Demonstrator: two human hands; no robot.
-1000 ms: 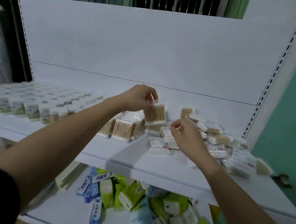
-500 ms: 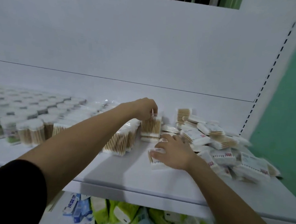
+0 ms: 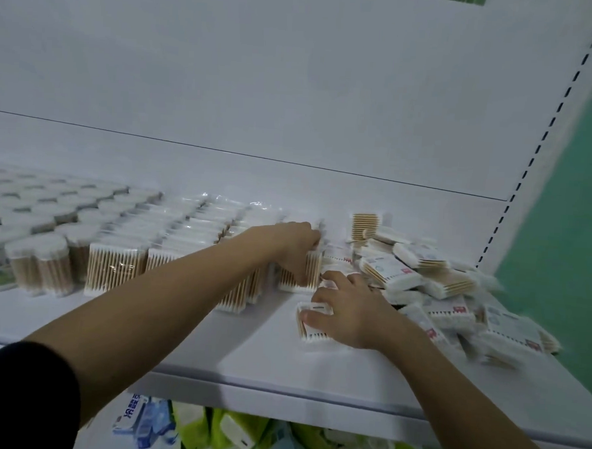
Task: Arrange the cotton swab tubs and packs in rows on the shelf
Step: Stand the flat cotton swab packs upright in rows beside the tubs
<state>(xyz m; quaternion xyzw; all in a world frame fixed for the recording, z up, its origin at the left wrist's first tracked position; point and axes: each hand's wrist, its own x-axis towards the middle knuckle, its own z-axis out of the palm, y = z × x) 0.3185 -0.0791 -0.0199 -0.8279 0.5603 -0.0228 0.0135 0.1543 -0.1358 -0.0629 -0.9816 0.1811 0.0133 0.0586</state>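
Left hand [image 3: 298, 245] grips upright pack [image 3: 305, 272]; right hand [image 3: 350, 311] on flat pack [image 3: 308, 319].

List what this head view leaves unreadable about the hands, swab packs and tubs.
- Left hand: fingers hidden behind the upright pack.
- Loose packs: label print too blurred.
- Tubs: rows cut off by the left edge.
- Right hand: palm covers most of the flat pack.

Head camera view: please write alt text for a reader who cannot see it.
A person's left hand sets an upright cotton swab pack at the right end of the rows on a white shelf, while the right hand grips a flat pack beside a loose pile of packs.
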